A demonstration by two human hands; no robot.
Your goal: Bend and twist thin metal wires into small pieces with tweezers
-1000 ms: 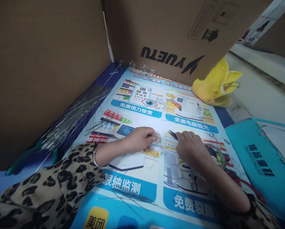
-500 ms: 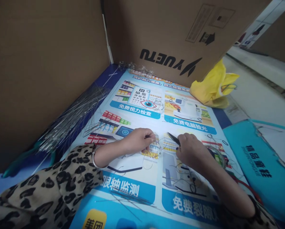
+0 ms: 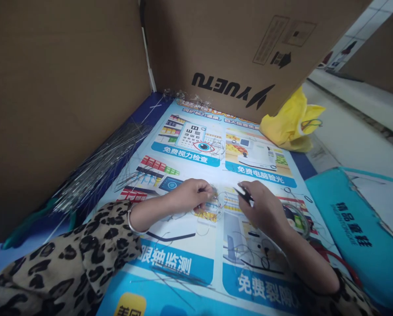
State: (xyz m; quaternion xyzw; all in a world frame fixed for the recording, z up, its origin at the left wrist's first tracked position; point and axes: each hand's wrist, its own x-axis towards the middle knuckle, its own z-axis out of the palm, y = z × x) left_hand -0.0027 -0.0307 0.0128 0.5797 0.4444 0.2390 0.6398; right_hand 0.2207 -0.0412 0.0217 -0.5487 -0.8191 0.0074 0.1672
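My left hand rests on a printed poster with its fingers pinched on a small tangle of thin wire loops. My right hand lies just to the right, closed round a dark pointed tool whose tip aims left toward the loops. Both forearms wear leopard-print sleeves, and a silver bangle circles the left wrist. More bent wire pieces lie under my right forearm.
A bundle of long straight wires lies along the left cardboard wall. A cardboard box stands at the back, a yellow bag beside it. A teal bag lies at right. Loose wires lie near the front.
My right hand has shifted slightly left and up with the dark tool, closer to the wire loops. My left hand has kept its pinch in place. The view has tilted slightly.
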